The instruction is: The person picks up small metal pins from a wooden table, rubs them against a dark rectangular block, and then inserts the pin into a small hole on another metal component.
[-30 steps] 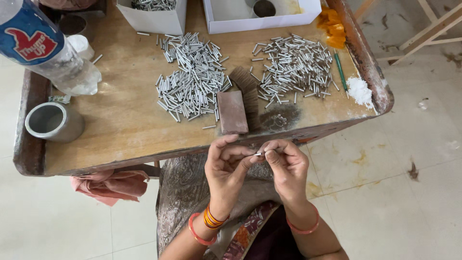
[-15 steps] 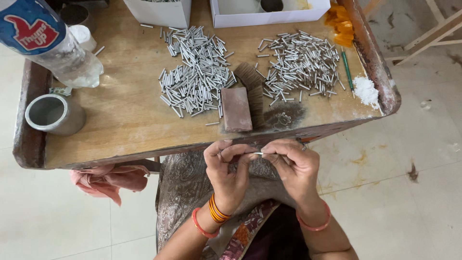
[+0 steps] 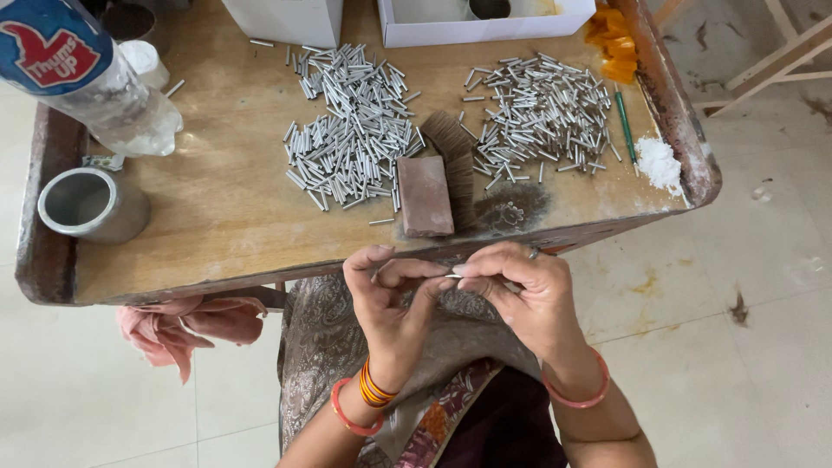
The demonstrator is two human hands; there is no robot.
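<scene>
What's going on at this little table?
A seated person holds a thin metal tube between the fingertips of the left hand and right hand, just below the edge of a wooden table. On it lie two piles of metal tubes, with a brush block between them.

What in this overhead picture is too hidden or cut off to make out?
- The small metal piece pinched between the left hand and right hand: fingertips cover most of it, so its shape is unclear.
- The white boxes: cut off by the top edge, contents unseen.
- The plastic bottle: its top runs off the corner.
- The person's lap: hidden by arms and patterned cloth.
</scene>
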